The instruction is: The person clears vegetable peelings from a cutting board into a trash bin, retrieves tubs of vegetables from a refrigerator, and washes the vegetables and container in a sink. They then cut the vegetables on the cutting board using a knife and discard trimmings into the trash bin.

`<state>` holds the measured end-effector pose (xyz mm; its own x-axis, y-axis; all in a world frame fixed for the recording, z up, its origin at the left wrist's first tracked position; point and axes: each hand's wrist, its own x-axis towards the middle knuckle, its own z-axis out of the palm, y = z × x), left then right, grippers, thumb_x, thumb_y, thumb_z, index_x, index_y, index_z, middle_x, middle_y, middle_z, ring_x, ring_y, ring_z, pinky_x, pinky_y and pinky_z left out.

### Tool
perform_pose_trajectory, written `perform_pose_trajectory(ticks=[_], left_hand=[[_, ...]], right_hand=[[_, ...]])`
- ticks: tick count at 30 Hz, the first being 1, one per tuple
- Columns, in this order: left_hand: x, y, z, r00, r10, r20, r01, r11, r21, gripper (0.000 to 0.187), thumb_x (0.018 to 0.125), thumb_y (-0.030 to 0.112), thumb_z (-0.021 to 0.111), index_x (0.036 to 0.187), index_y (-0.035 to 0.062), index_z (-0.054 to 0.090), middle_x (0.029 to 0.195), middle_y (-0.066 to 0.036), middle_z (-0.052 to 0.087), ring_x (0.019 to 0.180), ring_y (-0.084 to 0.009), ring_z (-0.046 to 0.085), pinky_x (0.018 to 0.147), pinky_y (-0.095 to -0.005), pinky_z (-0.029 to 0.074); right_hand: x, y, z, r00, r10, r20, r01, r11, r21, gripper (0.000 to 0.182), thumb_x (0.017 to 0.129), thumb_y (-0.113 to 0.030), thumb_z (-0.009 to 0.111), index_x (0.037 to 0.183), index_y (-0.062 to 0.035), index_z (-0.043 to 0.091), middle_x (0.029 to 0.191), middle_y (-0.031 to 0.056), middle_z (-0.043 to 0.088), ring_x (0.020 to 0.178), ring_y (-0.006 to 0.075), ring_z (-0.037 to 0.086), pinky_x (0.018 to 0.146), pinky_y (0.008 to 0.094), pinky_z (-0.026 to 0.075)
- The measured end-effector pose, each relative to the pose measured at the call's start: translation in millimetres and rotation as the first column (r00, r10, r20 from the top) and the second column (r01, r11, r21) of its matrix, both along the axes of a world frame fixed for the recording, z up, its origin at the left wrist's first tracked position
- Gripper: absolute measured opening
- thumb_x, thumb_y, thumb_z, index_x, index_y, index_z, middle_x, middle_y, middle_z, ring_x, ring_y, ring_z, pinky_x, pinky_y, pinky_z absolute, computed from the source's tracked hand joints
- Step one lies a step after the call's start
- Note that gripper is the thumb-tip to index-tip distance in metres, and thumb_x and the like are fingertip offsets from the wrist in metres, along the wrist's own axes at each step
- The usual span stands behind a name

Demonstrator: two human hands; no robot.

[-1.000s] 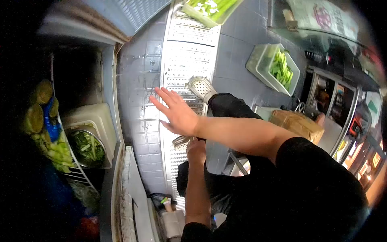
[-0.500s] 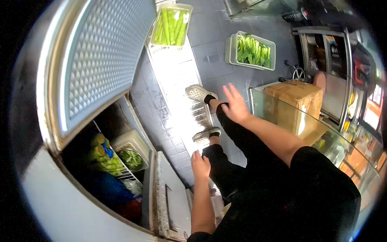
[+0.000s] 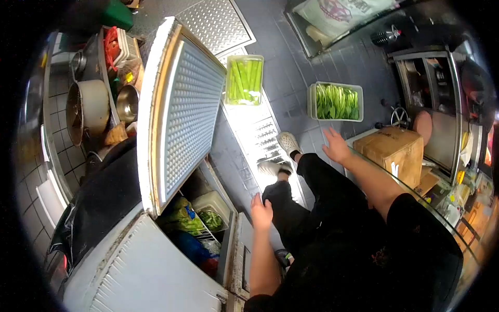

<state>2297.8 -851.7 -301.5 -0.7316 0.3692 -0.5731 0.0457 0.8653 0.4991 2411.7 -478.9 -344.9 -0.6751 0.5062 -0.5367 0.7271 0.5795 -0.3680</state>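
My left hand (image 3: 261,212) is held out over the floor beside the opened chest freezer, empty, its fingers apart. My right hand (image 3: 337,147) reaches forward, also empty with fingers spread, just below a clear tub of leafy greens (image 3: 337,102) on the floor. Further left stands a clear tub of pale green stalks (image 3: 244,80) at the metal drain strip. Neither hand touches a tub. Inside the freezer, bagged vegetables (image 3: 188,218) lie beside a white container of cut greens (image 3: 211,219).
The raised freezer lid (image 3: 192,114) stands left of the drain strip (image 3: 260,138). A cardboard box (image 3: 391,151) sits at the right behind a glass edge. A large pot (image 3: 93,109) is at the far left. A textured metal plate (image 3: 208,26) lies at the top.
The view has shifted, so the pots at the left and the whole freezer lid now show. Both tubs appear lower in view. The feet have moved; both hands remain empty.
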Motion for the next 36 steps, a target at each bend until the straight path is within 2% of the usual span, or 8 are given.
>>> perform_pose_trajectory(ticks=[5,10,15,20,27,29,32,36], left_hand=[[-93,35,2,0.995,-0.019,-0.094,0.027,0.995,0.094,0.049,0.087,0.012,0.063,0.128,-0.0113,0.054,0.126,-0.033,0.058,0.118,-0.0469,0.055,0.103,-0.0471,0.045],[-180,60,-10,0.995,-0.051,-0.087,0.055,0.997,0.05,0.05,0.087,0.013,0.063,0.131,-0.0086,0.053,0.127,-0.033,0.057,0.116,-0.0472,0.057,0.102,-0.0483,0.046],[-246,75,-29,0.992,-0.125,-0.015,0.126,0.99,0.059,0.05,0.086,0.014,0.064,0.129,-0.0093,0.055,0.125,-0.033,0.059,0.115,-0.0476,0.058,0.101,-0.0479,0.047],[-277,74,-44,0.979,-0.197,0.053,0.194,0.979,0.056,0.051,0.086,0.017,0.066,0.13,-0.0067,0.056,0.127,-0.032,0.059,0.12,-0.0454,0.057,0.104,-0.0475,0.045],[-306,95,-52,0.957,-0.26,0.126,0.262,0.965,-0.007,0.05,0.087,0.017,0.066,0.13,-0.0072,0.056,0.126,-0.031,0.06,0.118,-0.0453,0.057,0.104,-0.0482,0.044],[-313,108,-53,0.941,-0.308,0.139,0.315,0.949,-0.028,0.051,0.087,0.018,0.066,0.129,-0.0072,0.056,0.126,-0.031,0.06,0.119,-0.0448,0.057,0.105,-0.0485,0.044],[-306,118,-85,0.93,-0.366,0.039,0.364,0.93,0.048,0.047,0.086,0.015,0.063,0.126,-0.0094,0.056,0.117,-0.032,0.061,0.109,-0.048,0.059,0.097,-0.051,0.047],[-298,136,-151,0.9,-0.414,0.139,0.415,0.91,0.02,0.049,0.087,0.016,0.061,0.129,-0.0086,0.055,0.122,-0.032,0.061,0.113,-0.047,0.058,0.101,-0.05,0.045]], right_hand=[[-77,37,32,0.996,-0.007,-0.084,0.006,1.0,-0.02,0.068,0.086,-0.019,0.067,0.146,-0.0018,0.042,0.148,0.0296,0.041,0.134,0.0445,0.044,0.113,0.0447,0.037],[-134,54,53,0.992,-0.042,-0.117,0.043,0.999,0.008,0.061,0.086,-0.018,0.066,0.143,-0.0026,0.048,0.146,0.0292,0.044,0.133,0.0426,0.046,0.112,0.044,0.039],[-174,51,61,0.992,-0.082,-0.098,0.08,0.997,-0.016,0.057,0.087,-0.02,0.065,0.14,-0.0036,0.051,0.145,0.0273,0.047,0.133,0.0419,0.047,0.112,0.0436,0.04],[-206,37,80,0.993,-0.115,0.02,0.116,0.992,-0.056,0.056,0.088,-0.023,0.066,0.139,-0.0051,0.051,0.146,0.0263,0.046,0.132,0.0414,0.048,0.112,0.0435,0.04],[-230,56,42,0.998,-0.064,0.01,0.064,0.993,-0.1,0.056,0.088,-0.023,0.066,0.138,-0.0023,0.052,0.144,0.027,0.048,0.131,0.0426,0.049,0.111,0.0448,0.041],[-240,72,17,0.999,-0.038,-0.034,0.035,0.998,-0.058,0.056,0.088,-0.024,0.066,0.138,-0.0021,0.052,0.142,0.027,0.05,0.13,0.042,0.05,0.11,0.0449,0.042],[-257,101,-33,0.996,-0.013,-0.084,0.013,1.0,-0.004,0.055,0.088,-0.023,0.066,0.137,-0.0021,0.053,0.141,0.0263,0.051,0.128,0.0407,0.052,0.11,0.0449,0.042],[-296,146,-87,0.988,-0.017,-0.151,0.016,1.0,-0.005,0.05,0.086,-0.019,0.066,0.132,-0.0015,0.057,0.134,0.0243,0.056,0.124,0.0388,0.055,0.107,0.044,0.044]])
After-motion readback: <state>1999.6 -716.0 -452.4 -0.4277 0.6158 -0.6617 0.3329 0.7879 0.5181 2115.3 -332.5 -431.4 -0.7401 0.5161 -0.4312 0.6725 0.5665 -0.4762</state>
